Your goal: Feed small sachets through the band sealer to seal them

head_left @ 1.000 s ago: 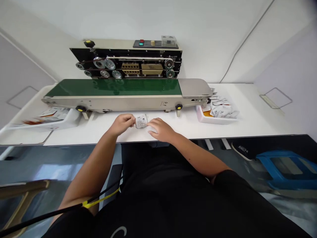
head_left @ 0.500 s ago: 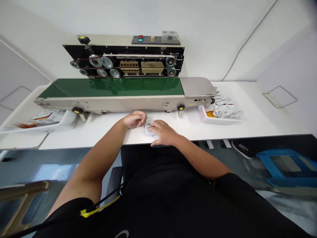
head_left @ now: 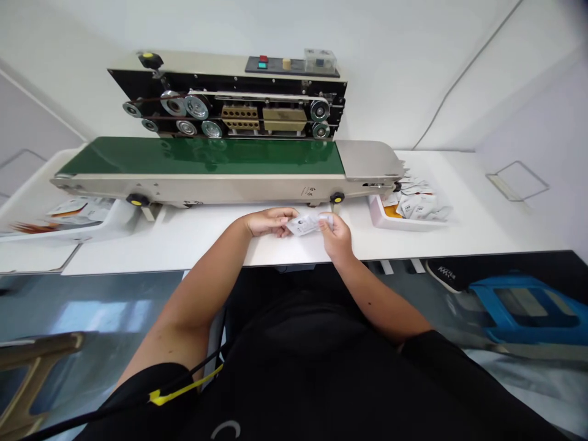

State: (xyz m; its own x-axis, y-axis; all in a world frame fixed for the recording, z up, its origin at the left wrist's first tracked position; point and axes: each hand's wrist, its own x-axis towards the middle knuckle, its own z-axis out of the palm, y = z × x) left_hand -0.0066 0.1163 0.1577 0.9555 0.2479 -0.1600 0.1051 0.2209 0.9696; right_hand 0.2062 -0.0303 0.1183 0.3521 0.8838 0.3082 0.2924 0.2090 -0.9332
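A small white printed packet (head_left: 303, 225) is held up over the white tabletop (head_left: 220, 236), near its front edge. My left hand (head_left: 272, 222) grips the packet's left end between thumb and fingers. At the other end, my right hand (head_left: 337, 234) pinches it, with the thumb on top. The packet lies slightly tilted between the two hands, its printed face up. Just beyond the hands stands a band sealing machine with a green conveyor belt (head_left: 202, 158).
On the right, a white bin (head_left: 404, 223) holds several white packets (head_left: 419, 199). Another white bin (head_left: 105, 229) at the left contains packets (head_left: 82, 209) with orange parts. A blue stool (head_left: 528, 306) is on the floor at right, a tan stool (head_left: 37, 373) at left.
The packet has come up off the tabletop and moved right. My right hand has moved right and closed on its end; my left hand has also moved right and taken the other end.
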